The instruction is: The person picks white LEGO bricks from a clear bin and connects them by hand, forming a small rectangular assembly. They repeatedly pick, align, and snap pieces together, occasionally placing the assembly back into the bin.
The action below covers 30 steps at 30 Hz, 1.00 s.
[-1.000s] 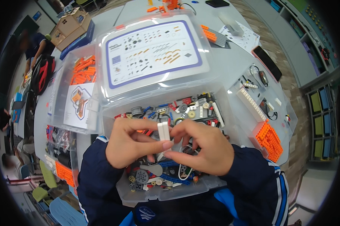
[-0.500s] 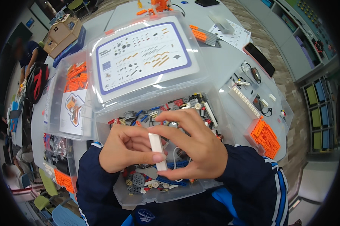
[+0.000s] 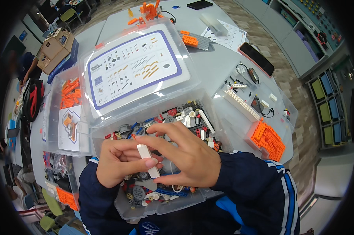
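My left hand (image 3: 120, 160) and my right hand (image 3: 184, 156) meet over a clear plastic bin (image 3: 161, 205) filled with small building parts in black, grey, blue and red. Between them I hold a short white beam (image 3: 147, 155), roughly upright. My left thumb and fingers pinch it from the left, and my right thumb and fingertips touch it from the right. Dark blue sleeves cover both forearms.
The bin's open lid (image 3: 133, 68) with a parts chart stands behind it. A clear tray (image 3: 280, 103) on the right holds a long white beam, cables and an orange block (image 3: 267, 139). Another bin (image 3: 65, 109) with orange parts lies at left. A phone (image 3: 258, 58) lies further back.
Both hands have dropped slightly lower over the bin with the white beam. My right hand has spread across it, covering more of the parts.
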Available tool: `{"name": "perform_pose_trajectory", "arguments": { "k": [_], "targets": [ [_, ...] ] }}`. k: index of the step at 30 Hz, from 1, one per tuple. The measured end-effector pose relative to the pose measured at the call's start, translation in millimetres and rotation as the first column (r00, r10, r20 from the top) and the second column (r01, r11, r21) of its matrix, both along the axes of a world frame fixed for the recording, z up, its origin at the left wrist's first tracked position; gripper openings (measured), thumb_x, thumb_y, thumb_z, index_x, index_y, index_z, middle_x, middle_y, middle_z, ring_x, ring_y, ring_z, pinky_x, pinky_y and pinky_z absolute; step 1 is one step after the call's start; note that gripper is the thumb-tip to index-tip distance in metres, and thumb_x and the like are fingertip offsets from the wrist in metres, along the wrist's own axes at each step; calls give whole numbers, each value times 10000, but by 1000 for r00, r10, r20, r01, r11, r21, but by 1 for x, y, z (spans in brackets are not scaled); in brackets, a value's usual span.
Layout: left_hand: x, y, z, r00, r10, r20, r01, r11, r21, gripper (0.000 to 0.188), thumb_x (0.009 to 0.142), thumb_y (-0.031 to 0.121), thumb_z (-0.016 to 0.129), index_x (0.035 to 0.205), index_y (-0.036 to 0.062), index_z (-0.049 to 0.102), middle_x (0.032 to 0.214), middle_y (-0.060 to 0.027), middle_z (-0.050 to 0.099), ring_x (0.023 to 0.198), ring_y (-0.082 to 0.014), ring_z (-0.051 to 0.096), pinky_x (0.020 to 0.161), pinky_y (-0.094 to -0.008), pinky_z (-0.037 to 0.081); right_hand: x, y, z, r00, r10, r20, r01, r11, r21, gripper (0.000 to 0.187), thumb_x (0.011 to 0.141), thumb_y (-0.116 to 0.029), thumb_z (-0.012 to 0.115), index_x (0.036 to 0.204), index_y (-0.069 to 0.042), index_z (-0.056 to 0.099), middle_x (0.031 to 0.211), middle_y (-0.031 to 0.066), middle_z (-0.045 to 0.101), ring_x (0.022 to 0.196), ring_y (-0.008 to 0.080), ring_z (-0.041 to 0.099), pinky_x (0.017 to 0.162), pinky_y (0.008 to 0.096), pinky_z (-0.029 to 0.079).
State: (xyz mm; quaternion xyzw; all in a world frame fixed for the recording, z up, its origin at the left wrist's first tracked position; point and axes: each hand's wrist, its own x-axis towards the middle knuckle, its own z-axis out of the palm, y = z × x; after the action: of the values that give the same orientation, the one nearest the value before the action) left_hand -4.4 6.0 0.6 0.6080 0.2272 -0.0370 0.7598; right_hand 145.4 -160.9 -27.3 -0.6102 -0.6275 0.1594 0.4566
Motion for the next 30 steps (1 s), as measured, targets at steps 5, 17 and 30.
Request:
{"name": "perform_pose_trajectory", "arguments": {
  "k": [5,17,30],
  "targets": [
    [2,0,3,1000,-24,-18,24,1000,-2,350,856,-39,751,1196,-64,670,1020,-184,748,928,-197,737,824,-277,600,0,1,2,1000,12,-12,-12,1000,-21,831,669,-143,897,1410,-83,526,1346,178,467,1202,348,523,968,409,496],
    [0,4,-1,999,-22,43,28,988,-150,405,888,56,766,1257,-58,645,1125,-188,725,1035,-179,706,939,-284,553,-1,2,12,1000,-1,-10,0,997,-78,797,648,-164,932,1341,-44,558,1372,185,494,1269,352,525,1032,419,469],
    [1,5,4,999,2,35,4,983,-185,398,913,16,720,1281,-82,602,1106,-188,727,1025,-208,716,907,-287,566,-2,3,13,998,-10,-56,5,996,-91,837,687,-168,888,1419,-71,494,1366,201,464,1238,394,529,991,441,492]
  ]
}}
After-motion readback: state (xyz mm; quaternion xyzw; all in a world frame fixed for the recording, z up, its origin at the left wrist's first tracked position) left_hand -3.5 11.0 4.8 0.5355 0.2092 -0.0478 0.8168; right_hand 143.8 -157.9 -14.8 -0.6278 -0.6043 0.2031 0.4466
